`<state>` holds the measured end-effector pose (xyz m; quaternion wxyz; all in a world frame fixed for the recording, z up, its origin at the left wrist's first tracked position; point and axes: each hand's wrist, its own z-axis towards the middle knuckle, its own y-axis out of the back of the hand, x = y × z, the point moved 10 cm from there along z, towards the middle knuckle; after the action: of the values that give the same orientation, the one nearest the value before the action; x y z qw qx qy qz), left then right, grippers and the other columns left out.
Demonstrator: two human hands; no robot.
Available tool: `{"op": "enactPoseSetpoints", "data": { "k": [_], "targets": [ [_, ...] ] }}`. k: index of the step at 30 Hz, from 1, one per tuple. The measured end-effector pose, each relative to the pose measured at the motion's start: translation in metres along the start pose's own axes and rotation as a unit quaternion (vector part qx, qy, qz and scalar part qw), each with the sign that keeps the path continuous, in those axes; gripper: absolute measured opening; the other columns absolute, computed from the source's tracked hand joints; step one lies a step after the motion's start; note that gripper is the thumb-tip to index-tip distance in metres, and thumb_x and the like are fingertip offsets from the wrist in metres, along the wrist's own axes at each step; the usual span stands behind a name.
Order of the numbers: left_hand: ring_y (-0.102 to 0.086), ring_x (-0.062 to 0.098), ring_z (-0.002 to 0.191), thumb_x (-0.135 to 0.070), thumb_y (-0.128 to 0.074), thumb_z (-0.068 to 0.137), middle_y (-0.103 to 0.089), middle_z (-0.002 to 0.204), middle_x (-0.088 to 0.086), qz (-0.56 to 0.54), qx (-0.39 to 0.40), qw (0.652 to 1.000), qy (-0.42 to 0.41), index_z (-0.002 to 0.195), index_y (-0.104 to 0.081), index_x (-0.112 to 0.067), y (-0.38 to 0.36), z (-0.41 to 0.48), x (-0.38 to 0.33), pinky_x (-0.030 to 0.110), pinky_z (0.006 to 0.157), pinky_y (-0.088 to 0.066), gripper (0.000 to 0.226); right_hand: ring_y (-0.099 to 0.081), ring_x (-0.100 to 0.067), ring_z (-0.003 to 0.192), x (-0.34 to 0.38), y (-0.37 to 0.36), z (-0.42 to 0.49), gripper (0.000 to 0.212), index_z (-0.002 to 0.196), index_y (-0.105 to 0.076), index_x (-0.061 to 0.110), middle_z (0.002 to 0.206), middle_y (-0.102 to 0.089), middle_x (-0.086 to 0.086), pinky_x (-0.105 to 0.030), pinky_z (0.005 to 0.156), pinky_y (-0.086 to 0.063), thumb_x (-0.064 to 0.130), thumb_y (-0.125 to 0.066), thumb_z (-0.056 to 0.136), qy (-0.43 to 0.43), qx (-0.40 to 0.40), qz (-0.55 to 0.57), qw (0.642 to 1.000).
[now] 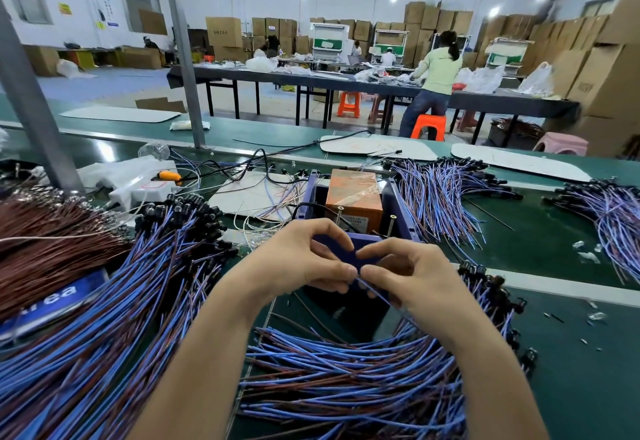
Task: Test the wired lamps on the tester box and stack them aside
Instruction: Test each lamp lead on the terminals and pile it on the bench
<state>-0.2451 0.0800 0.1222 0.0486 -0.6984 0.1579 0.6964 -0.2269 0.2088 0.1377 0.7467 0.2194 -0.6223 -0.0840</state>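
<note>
Both grips are narrow and meet thumb tip to thumb tip. The left hand (304,261) and the right hand (410,275) each pinch, between thumb and forefinger, the upper end of one thin blue-insulated lamp wire (376,293). From the pinch the wire runs down and to the right under the right palm. Its lamp head is hidden, so I cannot tell where it sits.

The pinch is held just at the near edge of the open dark blue plastic tester box (399,204). An orange rectangular block (353,194) wrapped in clear tape sits inside the box, with two upright screws at its near side.

Below the forearms, a fanned heap of blue and brown wired lamps (346,380) lies on the green counter (561,377). A larger sheaf of the same lamps (138,301) spreads to the left, black heads pointing away. Beside it lies a bundle of brown wires (45,242). Further blue bundles (440,190) lie behind the box to the right. A white power strip (138,190) with an orange plug lies at the back left.
</note>
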Motion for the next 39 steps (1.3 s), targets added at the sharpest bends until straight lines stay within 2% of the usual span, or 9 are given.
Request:
{"op": "enactPoseSetpoints", "data": {
  "k": [2, 5, 8, 11, 14, 17, 22, 32, 39],
  "targets": [
    [-0.070, 0.021, 0.059, 0.002, -0.075, 0.074, -0.068, 0.060, 0.007, -0.046, -0.027, 0.999, 0.010, 0.095, -0.061, -0.007, 0.005, 0.001, 0.002, 0.026, 0.059, -0.058, 0.027, -0.059, -0.012, 0.058, -0.006, 0.003, -0.001, 0.008, 0.088, -0.073, 0.016, 0.066, -0.070, -0.006, -0.019, 0.052, -0.045, 0.009, -0.068, 0.086, -0.013, 0.009, 0.023, 1.000],
    [-0.069, 0.020, 0.056, 0.004, -0.074, 0.073, -0.070, 0.063, 0.012, -0.128, -0.067, 0.989, 0.019, 0.099, -0.057, -0.003, 0.007, 0.004, 0.006, 0.028, 0.057, -0.058, 0.032, -0.062, -0.007, 0.057, -0.010, 0.000, -0.002, 0.008, 0.084, -0.073, 0.014, 0.061, -0.068, -0.001, -0.015, 0.053, -0.047, 0.007, -0.069, 0.085, -0.026, 0.024, 0.040, 0.999],
    [-0.067, 0.016, 0.052, 0.004, -0.071, 0.077, -0.068, 0.059, 0.008, -0.162, -0.097, 0.982, 0.027, 0.091, -0.058, -0.001, 0.002, 0.009, 0.013, 0.025, 0.054, -0.057, 0.020, -0.063, -0.011, 0.055, -0.019, -0.001, 0.001, 0.011, 0.081, -0.071, 0.009, 0.061, -0.066, -0.004, -0.019, 0.053, -0.052, 0.002, -0.065, 0.087, -0.053, 0.002, 0.058, 0.997],
    [-0.064, 0.009, 0.049, -0.003, -0.067, 0.084, -0.067, 0.058, 0.003, -0.160, -0.096, 0.981, 0.048, 0.080, -0.062, -0.002, -0.004, 0.014, 0.025, 0.022, 0.055, -0.057, 0.007, -0.065, -0.019, 0.053, -0.035, 0.003, 0.004, 0.014, 0.079, -0.065, 0.005, 0.066, -0.061, -0.015, -0.026, 0.054, -0.056, -0.001, -0.059, 0.090, -0.105, -0.041, 0.072, 0.991],
    [-0.063, 0.006, 0.050, -0.016, -0.058, 0.093, -0.070, 0.065, 0.002, -0.146, -0.080, 0.982, 0.088, 0.078, -0.064, -0.008, -0.009, 0.015, 0.037, 0.022, 0.056, -0.058, 0.018, -0.063, -0.019, 0.048, -0.051, 0.011, 0.005, 0.012, 0.083, -0.058, 0.003, 0.063, -0.057, -0.014, -0.034, 0.054, -0.058, -0.002, -0.051, 0.092, -0.151, -0.076, 0.054, 0.984],
    [-0.061, 0.005, 0.046, -0.019, -0.053, 0.097, -0.072, 0.065, 0.001, -0.138, -0.079, 0.982, 0.102, 0.080, -0.062, -0.009, -0.011, 0.016, 0.042, 0.020, 0.051, -0.055, 0.022, -0.066, -0.024, 0.047, -0.059, 0.010, 0.004, 0.009, 0.089, -0.055, 0.002, 0.060, -0.057, -0.013, -0.038, 0.056, -0.060, 0.001, -0.047, 0.093, -0.176, -0.071, 0.039, 0.981],
    [-0.054, 0.002, 0.041, -0.019, -0.053, 0.097, -0.070, 0.062, 0.000, -0.118, -0.091, 0.985, 0.090, 0.080, -0.064, -0.008, -0.009, 0.018, 0.041, 0.019, 0.051, -0.054, 0.023, -0.066, -0.027, 0.047, -0.060, 0.009, 0.004, 0.012, 0.092, -0.055, 0.002, 0.060, -0.056, -0.014, -0.038, 0.055, -0.060, 0.004, -0.045, 0.096, -0.187, -0.070, 0.039, 0.979],
    [-0.055, 0.001, 0.042, -0.020, -0.054, 0.097, -0.072, 0.065, 0.000, -0.109, -0.094, 0.986, 0.089, 0.081, -0.066, -0.010, -0.007, 0.018, 0.041, 0.020, 0.053, -0.055, 0.023, -0.068, -0.026, 0.050, -0.057, 0.015, 0.003, 0.012, 0.089, -0.055, 0.005, 0.062, -0.057, -0.014, -0.031, 0.049, -0.056, 0.003, -0.045, 0.096, -0.171, -0.079, 0.042, 0.981],
    [-0.056, 0.002, 0.043, -0.020, -0.053, 0.097, -0.072, 0.067, 0.001, -0.097, -0.093, 0.988, 0.080, 0.082, -0.066, -0.009, -0.005, 0.018, 0.038, 0.020, 0.054, -0.055, 0.022, -0.067, -0.025, 0.049, -0.050, 0.016, 0.002, 0.014, 0.089, -0.056, 0.006, 0.061, -0.059, -0.014, -0.034, 0.051, -0.058, 0.005, -0.045, 0.097, -0.164, -0.075, 0.024, 0.983]
  ]
}}
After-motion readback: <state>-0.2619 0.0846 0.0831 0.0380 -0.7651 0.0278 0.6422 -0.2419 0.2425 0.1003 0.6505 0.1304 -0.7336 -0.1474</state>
